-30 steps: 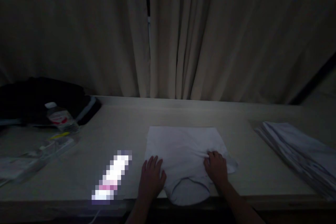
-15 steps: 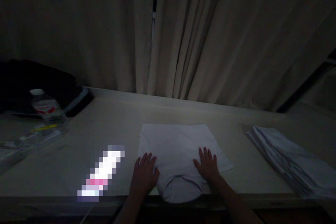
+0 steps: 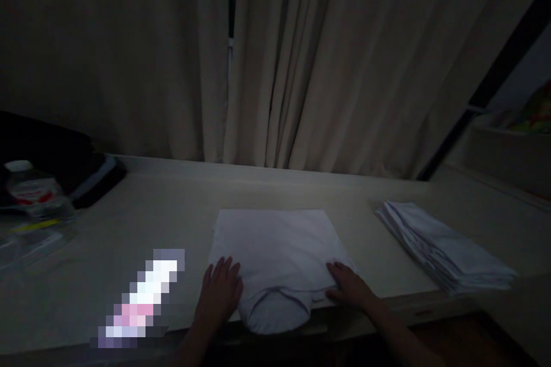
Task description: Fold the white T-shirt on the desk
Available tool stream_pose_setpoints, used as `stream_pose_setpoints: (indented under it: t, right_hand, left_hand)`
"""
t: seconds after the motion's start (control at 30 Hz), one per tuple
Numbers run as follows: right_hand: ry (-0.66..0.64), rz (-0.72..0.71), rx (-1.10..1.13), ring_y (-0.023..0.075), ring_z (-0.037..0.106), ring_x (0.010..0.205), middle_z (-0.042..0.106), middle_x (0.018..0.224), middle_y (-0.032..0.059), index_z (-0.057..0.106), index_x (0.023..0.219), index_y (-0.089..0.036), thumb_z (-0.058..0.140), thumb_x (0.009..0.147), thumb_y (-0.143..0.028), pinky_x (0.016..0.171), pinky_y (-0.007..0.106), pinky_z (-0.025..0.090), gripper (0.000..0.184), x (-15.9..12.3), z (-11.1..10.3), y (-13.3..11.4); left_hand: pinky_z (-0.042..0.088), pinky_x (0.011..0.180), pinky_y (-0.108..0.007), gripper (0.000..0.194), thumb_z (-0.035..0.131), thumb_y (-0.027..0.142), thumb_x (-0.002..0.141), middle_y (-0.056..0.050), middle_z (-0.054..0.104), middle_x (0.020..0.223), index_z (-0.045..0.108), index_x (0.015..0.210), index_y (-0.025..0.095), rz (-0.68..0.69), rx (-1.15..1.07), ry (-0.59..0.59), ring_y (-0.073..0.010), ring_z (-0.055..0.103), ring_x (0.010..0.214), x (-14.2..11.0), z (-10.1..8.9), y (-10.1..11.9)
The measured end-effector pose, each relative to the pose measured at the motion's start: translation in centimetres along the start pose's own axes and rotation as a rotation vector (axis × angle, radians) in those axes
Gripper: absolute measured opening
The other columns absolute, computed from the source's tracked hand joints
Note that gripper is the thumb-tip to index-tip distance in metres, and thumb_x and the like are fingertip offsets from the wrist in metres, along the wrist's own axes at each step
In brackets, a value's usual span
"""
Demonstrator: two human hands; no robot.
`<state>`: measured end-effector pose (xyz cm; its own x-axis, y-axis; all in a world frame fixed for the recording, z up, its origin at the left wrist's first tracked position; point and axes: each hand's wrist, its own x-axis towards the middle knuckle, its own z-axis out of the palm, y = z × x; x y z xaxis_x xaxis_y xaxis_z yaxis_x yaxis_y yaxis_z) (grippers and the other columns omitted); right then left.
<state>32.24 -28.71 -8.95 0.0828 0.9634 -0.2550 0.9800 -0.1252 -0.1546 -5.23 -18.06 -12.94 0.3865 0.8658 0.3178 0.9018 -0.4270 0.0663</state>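
A white T-shirt lies spread on the pale table, its collar end towards me and hanging a little over the front edge. My left hand rests flat on its left side near the collar, fingers slightly apart. At the right sleeve, my right hand is turned sideways with bent fingers and its thumb by the lower edge, closed on the shirt's fabric. The underside of that grip is hidden.
Folded white cloths are stacked on the right. A blurred-out bright object lies left of the shirt. Farther left are a clear bottle and dark fabric. Curtains hang behind the table.
The view has swung right. My right hand has slid outward from the shirt's front to its sleeve, its spread fingers now bent. My left hand stays on the left side.
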Motion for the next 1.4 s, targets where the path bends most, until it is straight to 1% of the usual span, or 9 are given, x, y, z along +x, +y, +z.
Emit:
stream_pose_setpoints:
  t: [0.2, 0.4, 0.53, 0.77, 0.9, 1.03, 1.17, 1.3, 1.4]
  right_hand:
    - [0.182, -0.010, 0.097, 0.0253, 0.052, 0.116, 0.055, 0.129, 0.0125, 0.051, 0.128, -0.022, 0.051, 0.079, -0.031, 0.097, 0.036, 0.039, 0.050, -0.3, 0.1, -1.2]
    - [0.284, -0.039, 0.177, 0.0202, 0.057, 0.104, 0.063, 0.111, 0.0074, 0.064, 0.108, -0.024, 0.050, 0.078, -0.021, 0.090, 0.029, 0.041, 0.033, 0.9, -0.4, -1.4]
    - [0.356, -0.043, 0.199, 0.0221, 0.057, 0.102, 0.064, 0.107, 0.0086, 0.066, 0.107, -0.022, 0.049, 0.080, -0.022, 0.090, 0.032, 0.040, 0.031, 1.4, -0.7, -1.6]
    - [0.417, -0.076, 0.256, 0.0212, 0.059, 0.098, 0.069, 0.101, 0.0069, 0.068, 0.103, -0.021, 0.048, 0.083, -0.032, 0.089, 0.031, 0.039, 0.029, 1.3, -0.6, -0.5]
    - [0.445, -0.051, 0.269, 0.0207, 0.059, 0.099, 0.070, 0.100, 0.0067, 0.069, 0.101, -0.021, 0.047, 0.083, -0.030, 0.090, 0.031, 0.039, 0.029, 0.9, -0.5, 0.8]
    - [0.486, 0.017, 0.270, 0.0208, 0.059, 0.099, 0.070, 0.102, 0.0075, 0.068, 0.099, -0.019, 0.044, 0.085, -0.030, 0.089, 0.031, 0.039, 0.030, 0.9, -0.3, 1.9]
    - [0.506, 0.055, 0.247, 0.0228, 0.060, 0.097, 0.069, 0.101, 0.0084, 0.066, 0.098, -0.018, 0.040, 0.088, -0.031, 0.086, 0.033, 0.040, 0.031, 1.2, 0.0, 2.4]
    - [0.499, 0.056, 0.208, 0.0246, 0.060, 0.098, 0.068, 0.103, 0.0115, 0.064, 0.101, -0.016, 0.036, 0.088, -0.029, 0.087, 0.035, 0.041, 0.033, 1.4, 0.2, 2.1]
    - [0.459, 0.024, 0.154, 0.0265, 0.057, 0.106, 0.066, 0.111, 0.0125, 0.062, 0.106, -0.016, 0.047, 0.079, -0.021, 0.090, 0.037, 0.040, 0.032, 1.3, 0.7, 2.2]
  left_hand:
    - [0.044, 0.100, -0.045, 0.047, 0.046, 0.050, 0.083, -0.011, 0.061, 0.126, 0.055, 0.122, 0.025, 0.269, -0.026, -0.152, -0.0271, 0.054, 0.117, -2.2, -1.8, -2.5]
    - [0.040, 0.103, -0.042, 0.041, 0.040, 0.020, 0.084, -0.011, 0.057, 0.130, 0.054, 0.122, 0.021, 0.137, 0.045, -0.474, -0.0248, 0.051, 0.120, -3.7, -5.5, -2.3]
    - [0.037, 0.103, -0.041, 0.046, 0.036, 0.008, 0.080, -0.010, 0.055, 0.131, 0.055, 0.119, 0.020, 0.054, 0.117, -0.592, -0.0238, 0.050, 0.120, -3.8, -7.6, -1.4]
    - [0.034, 0.103, -0.040, 0.051, 0.035, 0.006, 0.077, -0.011, 0.050, 0.135, 0.051, 0.123, 0.020, -0.019, 0.154, -0.576, -0.0226, 0.044, 0.125, -4.4, -8.6, 0.2]
    - [0.039, 0.097, -0.041, 0.044, 0.030, 0.011, 0.082, -0.013, 0.058, 0.125, 0.055, 0.118, 0.017, -0.070, 0.211, -0.586, -0.0255, 0.050, 0.118, -4.1, -9.5, 0.9]
    - [0.042, 0.094, -0.040, 0.047, 0.028, 0.011, 0.083, -0.015, 0.054, 0.131, 0.045, 0.127, 0.015, -0.142, 0.250, -0.544, -0.0251, 0.053, 0.116, -3.1, -10.8, 0.4]
    - [0.047, 0.080, -0.039, 0.044, 0.019, 0.019, 0.088, -0.014, 0.060, 0.120, 0.044, 0.124, 0.019, -0.256, 0.168, -0.472, -0.0244, 0.062, 0.102, -2.3, -11.8, -0.3]
    - [0.047, 0.083, -0.034, 0.041, 0.019, 0.021, 0.089, -0.011, 0.061, 0.118, 0.045, 0.121, 0.020, -0.272, 0.108, -0.448, -0.0202, 0.061, 0.104, -2.7, -11.3, 0.0]
    - [0.045, 0.086, -0.030, 0.040, 0.030, 0.017, 0.085, -0.011, 0.060, 0.120, 0.045, 0.123, 0.020, -0.255, 0.082, -0.476, -0.0185, 0.059, 0.107, -3.1, -9.9, 0.6]
